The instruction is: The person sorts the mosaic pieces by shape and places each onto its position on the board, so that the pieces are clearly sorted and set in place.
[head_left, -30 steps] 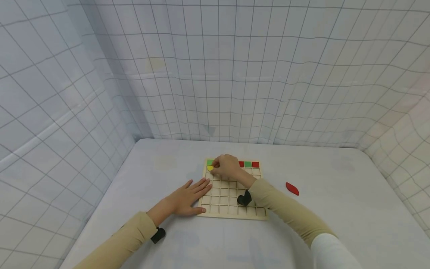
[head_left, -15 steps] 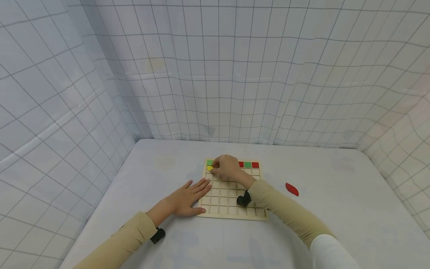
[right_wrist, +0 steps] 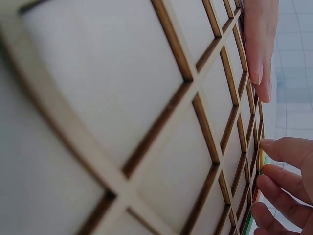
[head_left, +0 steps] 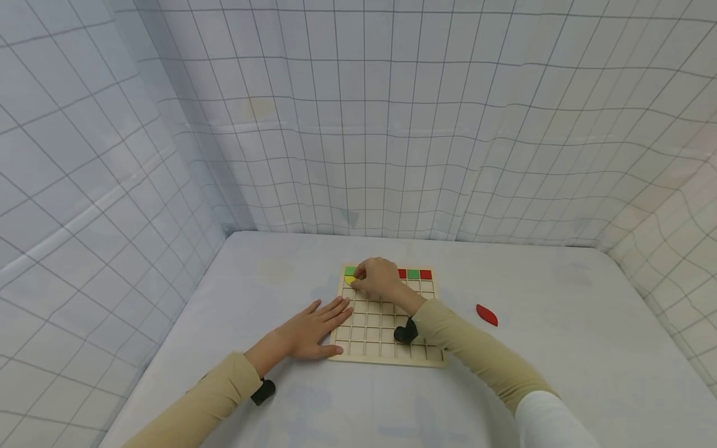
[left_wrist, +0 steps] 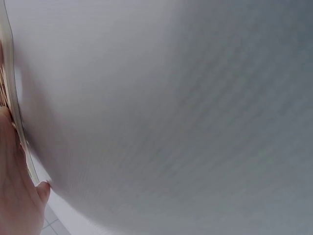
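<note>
A pale wooden grid board lies on the table, with green and red squares along its far row. My right hand reaches over the board to its far left corner. Its thumb and fingertips pinch a small yellow piece just below the green corner square; the fingers hide part of the piece. In the right wrist view only a sliver of yellow shows at the fingertips. My left hand rests flat with spread fingers on the board's left edge. The left wrist view catches that hand beside the board's rim.
A red leaf-shaped piece lies on the white-covered table, to the right of the board. A grid-patterned white curtain rises behind the table and on both sides. Black wrist cameras sit under both forearms.
</note>
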`<state>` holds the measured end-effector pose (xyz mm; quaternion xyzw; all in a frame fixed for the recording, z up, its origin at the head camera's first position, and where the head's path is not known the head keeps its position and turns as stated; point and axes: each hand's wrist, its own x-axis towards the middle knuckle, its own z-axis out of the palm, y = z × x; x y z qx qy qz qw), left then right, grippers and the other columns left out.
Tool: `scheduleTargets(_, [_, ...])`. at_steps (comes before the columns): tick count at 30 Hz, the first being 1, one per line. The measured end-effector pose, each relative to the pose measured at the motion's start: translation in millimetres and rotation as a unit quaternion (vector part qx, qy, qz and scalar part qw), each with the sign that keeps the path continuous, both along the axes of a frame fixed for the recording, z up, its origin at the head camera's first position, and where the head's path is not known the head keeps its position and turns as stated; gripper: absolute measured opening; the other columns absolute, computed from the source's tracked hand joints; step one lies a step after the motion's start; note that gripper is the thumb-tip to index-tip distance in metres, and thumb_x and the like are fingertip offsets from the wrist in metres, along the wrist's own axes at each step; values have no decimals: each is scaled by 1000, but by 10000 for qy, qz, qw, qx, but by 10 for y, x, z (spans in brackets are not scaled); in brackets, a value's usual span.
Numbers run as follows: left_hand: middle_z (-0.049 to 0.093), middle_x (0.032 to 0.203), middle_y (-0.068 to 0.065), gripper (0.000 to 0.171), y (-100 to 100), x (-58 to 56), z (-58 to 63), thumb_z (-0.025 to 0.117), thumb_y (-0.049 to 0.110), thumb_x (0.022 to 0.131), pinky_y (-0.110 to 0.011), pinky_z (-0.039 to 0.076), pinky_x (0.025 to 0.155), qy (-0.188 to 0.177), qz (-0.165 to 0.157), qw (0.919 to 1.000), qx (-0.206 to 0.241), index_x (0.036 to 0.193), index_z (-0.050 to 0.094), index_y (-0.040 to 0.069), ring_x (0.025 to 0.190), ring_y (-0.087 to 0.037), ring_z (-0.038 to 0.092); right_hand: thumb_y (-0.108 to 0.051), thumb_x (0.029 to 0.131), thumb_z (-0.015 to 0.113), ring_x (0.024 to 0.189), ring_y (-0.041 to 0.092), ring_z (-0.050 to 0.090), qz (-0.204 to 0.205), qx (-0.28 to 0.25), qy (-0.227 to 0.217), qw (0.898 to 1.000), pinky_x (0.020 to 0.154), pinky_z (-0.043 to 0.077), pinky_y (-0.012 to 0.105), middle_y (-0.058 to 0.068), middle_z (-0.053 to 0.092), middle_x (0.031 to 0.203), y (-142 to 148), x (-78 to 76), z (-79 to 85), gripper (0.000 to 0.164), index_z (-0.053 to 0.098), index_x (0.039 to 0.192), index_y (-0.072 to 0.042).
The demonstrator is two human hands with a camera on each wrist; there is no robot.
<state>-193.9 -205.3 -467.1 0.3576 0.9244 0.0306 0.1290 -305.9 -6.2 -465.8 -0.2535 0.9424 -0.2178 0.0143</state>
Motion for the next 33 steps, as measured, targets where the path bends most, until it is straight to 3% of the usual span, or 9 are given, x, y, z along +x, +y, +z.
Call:
scheduleTargets(10, [11, 163, -8, 81, 10, -4, -8, 44, 58, 94, -58, 18, 117, -9, 8, 10000, 2, 155, 17, 13, 150, -26, 12, -37, 83, 74, 75, 9, 68, 9, -172, 109, 9998, 61, 51, 23, -5, 75, 88, 78, 2, -22, 23, 77, 95, -17])
scheduleTargets(17, [9, 163, -6, 81, -15, -17, -33, 42, 59, 95, -57, 17, 117, 44, 19, 10000, -16, 156, 14, 14, 151, -25, 11, -32, 84, 75, 73, 12, 67, 89, -314, 462, 9984, 60, 51, 26, -3, 74, 86, 130, 47, 48, 18, 76, 93, -16])
scheduleTargets(23, [8, 163, -7, 80, -17, -17, -41, 42, 58, 95, -57, 17, 117, 34, -12, 10000, -11, 156, 14, 14, 151, -25, 10, -33, 84, 75, 76, 14, 67, -3, -336, 402, 9986, 59, 50, 24, -2, 74, 89, 172, 66, 64, 22, 76, 97, -16])
scheduleTargets(28, [11, 163, -9, 79, -20, -7, -45, 44, 56, 96, -59, 18, 116, 48, -42, 10000, 74, 155, 17, 12, 150, -28, 13, -33, 83, 75, 66, 12, 64, -117, -393, 486, 9980, 48, 42, 20, -2, 74, 91, 248, 68, 129, 23, 76, 100, -17])
scheduleTargets(33, [10, 163, -8, 80, -12, -20, -66, 42, 58, 95, -58, 17, 117, 96, -11, 9999, 83, 155, 16, 13, 150, -27, 12, -31, 83, 75, 58, 9, 56, -189, -515, 454, 9975, 46, 37, 20, -1, 74, 92, 382, 91, 246, 22, 76, 101, -18])
